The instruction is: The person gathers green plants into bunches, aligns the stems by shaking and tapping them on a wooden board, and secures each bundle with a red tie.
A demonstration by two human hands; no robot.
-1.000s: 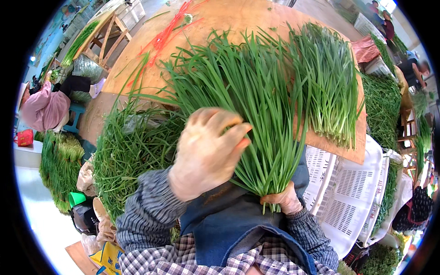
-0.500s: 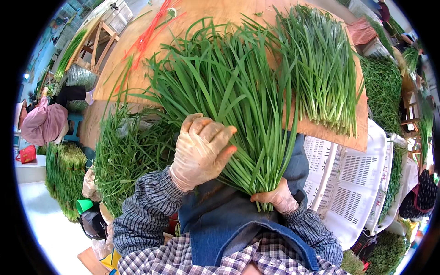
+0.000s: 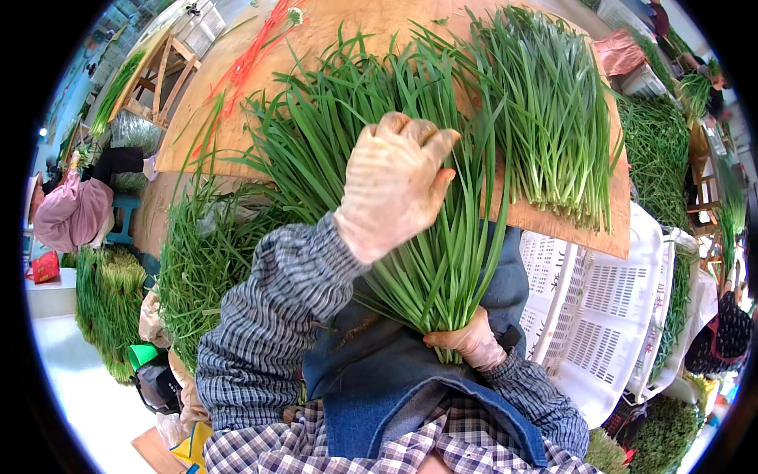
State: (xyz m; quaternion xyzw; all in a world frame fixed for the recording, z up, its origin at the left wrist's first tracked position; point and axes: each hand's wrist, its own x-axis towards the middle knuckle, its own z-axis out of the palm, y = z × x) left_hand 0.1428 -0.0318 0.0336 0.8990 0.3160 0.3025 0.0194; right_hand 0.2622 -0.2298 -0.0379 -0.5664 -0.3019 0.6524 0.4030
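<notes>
A thick bunch of garlic chives (image 3: pixel 442 276) slants up from my lap, its leaves fanning over the edge of the wooden board (image 3: pixel 371 24). My right hand (image 3: pixel 476 341), in a thin pale glove, is wrapped round the stem ends at the bottom. Over the middle of the leaves hovers my gloved left hand (image 3: pixel 397 186), its fingers loosely bent and thumb apart, with nothing visible in it. Its palm side is hidden. A second pile of chives (image 3: pixel 553 126) lies on the board to the right, stem ends toward me.
Red ties (image 3: pixel 257 59) lie at the board's far left. Loose greens (image 3: pixel 209 268) are heaped left of my lap. White perforated crates (image 3: pixel 600 324) stand at the right. A person in pink (image 3: pixel 75 213) sits far left; more greens (image 3: pixel 655 158) lie beyond the board's right edge.
My left hand has moved up and to the right across the leaves, away from the bunch's left side. My right hand keeps its hold on the stems, almost still.
</notes>
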